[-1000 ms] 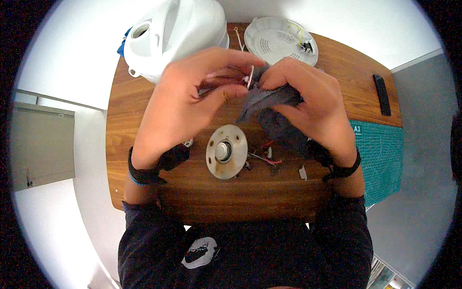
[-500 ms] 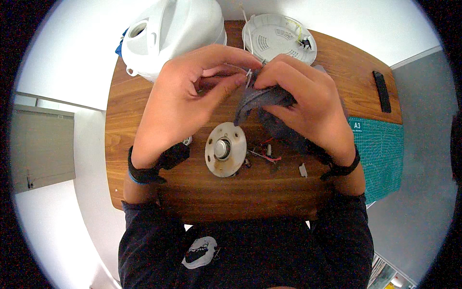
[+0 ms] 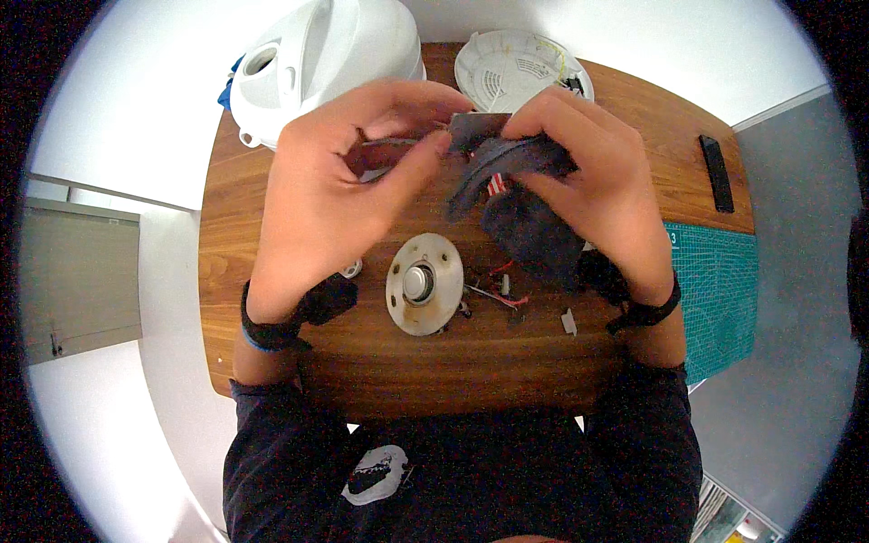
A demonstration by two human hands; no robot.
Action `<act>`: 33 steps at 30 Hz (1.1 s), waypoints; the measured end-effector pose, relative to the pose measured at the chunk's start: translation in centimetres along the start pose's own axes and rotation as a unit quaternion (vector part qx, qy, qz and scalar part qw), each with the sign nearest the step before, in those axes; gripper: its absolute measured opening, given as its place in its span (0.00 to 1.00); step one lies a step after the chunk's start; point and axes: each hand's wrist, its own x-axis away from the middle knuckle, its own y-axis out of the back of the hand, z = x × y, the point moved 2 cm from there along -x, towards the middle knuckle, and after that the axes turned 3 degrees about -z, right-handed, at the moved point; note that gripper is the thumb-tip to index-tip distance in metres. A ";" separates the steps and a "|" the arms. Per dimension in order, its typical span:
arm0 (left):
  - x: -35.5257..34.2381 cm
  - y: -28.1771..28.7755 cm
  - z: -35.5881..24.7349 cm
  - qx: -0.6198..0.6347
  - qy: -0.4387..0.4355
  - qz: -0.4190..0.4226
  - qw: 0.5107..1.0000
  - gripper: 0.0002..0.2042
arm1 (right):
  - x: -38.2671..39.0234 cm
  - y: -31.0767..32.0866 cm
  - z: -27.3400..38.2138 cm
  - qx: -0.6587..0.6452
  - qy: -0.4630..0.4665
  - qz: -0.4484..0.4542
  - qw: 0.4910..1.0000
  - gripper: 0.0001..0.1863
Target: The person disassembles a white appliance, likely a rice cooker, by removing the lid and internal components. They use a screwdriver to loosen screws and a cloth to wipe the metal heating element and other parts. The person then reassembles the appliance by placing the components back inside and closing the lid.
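Observation:
My right hand (image 3: 593, 176) is closed on a dark grey cloth (image 3: 529, 217), which hangs below it and shows a small red-and-white patch. A small flat grey plate (image 3: 478, 129) sticks out between the hands, its right end at my right fingers. My left hand (image 3: 348, 167) has thumb and fingers pinched at the plate's left end; what lies between the tips is hidden. Below the hands, a round metal disc (image 3: 433, 303) with holes and a raised round button lies on the table. Beside it are thin red and white wires (image 3: 498, 294).
On the wooden table (image 3: 434, 362) stand a white kettle body (image 3: 344, 45) at far left and a round white base (image 3: 493, 68) behind my hands. A small white piece (image 3: 568, 321) lies right of the wires. Further right are a green cutting mat (image 3: 715, 299) and a black bar (image 3: 716, 172).
My hands have moved slightly apart. The grey plate now shows plainly between them, where a thin white edge showed before. The cloth has shifted, exposing its red-and-white patch.

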 end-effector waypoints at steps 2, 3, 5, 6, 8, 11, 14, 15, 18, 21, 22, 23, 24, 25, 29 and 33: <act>-0.1 0.1 0.2 0.028 -0.018 -0.016 0.999 0.12 | 0.0 0.1 -0.6 -0.001 -0.008 -0.013 1.000 0.19; -0.2 0.1 0.3 0.042 -0.026 -0.024 0.998 0.12 | 0.0 0.3 -0.7 0.006 -0.016 -0.013 1.000 0.19; -0.2 0.1 0.2 0.022 -0.021 -0.022 0.999 0.12 | -0.2 0.6 -0.8 0.021 -0.031 -0.014 0.999 0.19; -0.2 0.1 0.2 0.011 -0.019 -0.021 1.000 0.12 | -0.1 0.6 -0.8 0.016 -0.036 -0.028 0.999 0.19; -0.2 0.0 0.4 -0.009 -0.034 -0.027 0.999 0.13 | -0.1 0.7 -0.7 0.008 -0.045 -0.056 0.997 0.19; -0.3 -0.1 0.6 -0.010 -0.034 -0.023 0.999 0.14 | -0.3 1.0 -0.2 0.016 -0.087 -0.101 0.991 0.17; -0.2 -0.4 0.7 0.034 -0.008 0.003 0.999 0.15 | -0.2 0.6 0.4 -0.046 -0.107 -0.084 0.990 0.17; -0.1 -0.6 0.8 0.055 0.003 0.015 0.998 0.15 | -0.2 0.4 0.4 -0.036 -0.088 -0.072 0.993 0.19; 0.2 -0.8 0.2 0.041 0.004 0.048 0.998 0.18 | 0.0 -0.1 0.4 -0.012 -0.043 -0.044 0.998 0.21; 0.2 -0.9 0.9 0.047 -0.016 0.054 0.997 0.20 | 0.0 -0.2 0.4 -0.009 -0.024 -0.039 0.999 0.21; 0.2 -0.9 0.9 0.045 -0.018 0.056 0.997 0.20 | 0.0 -0.2 0.4 -0.013 -0.021 -0.039 0.999 0.22; 0.1 -0.9 1.0 0.042 -0.020 0.058 0.997 0.20 | 0.0 -0.3 0.4 -0.018 -0.017 -0.038 0.999 0.22; 0.1 -1.0 1.0 0.039 -0.023 0.060 0.997 0.20 | 0.1 -0.3 0.4 -0.019 -0.022 -0.039 0.999 0.22; 0.1 -0.9 0.9 0.022 -0.018 0.067 0.997 0.21 | 0.1 -0.3 0.4 -0.019 -0.026 -0.040 0.999 0.22; 0.0 -0.6 0.9 -0.015 -0.019 0.078 0.997 0.21 | 0.2 -0.4 0.3 -0.037 -0.067 -0.066 0.995 0.22; 0.1 -0.6 1.5 -0.016 -0.038 0.075 0.996 0.23 | -0.1 -0.3 0.7 -0.029 0.034 -0.067 0.997 0.20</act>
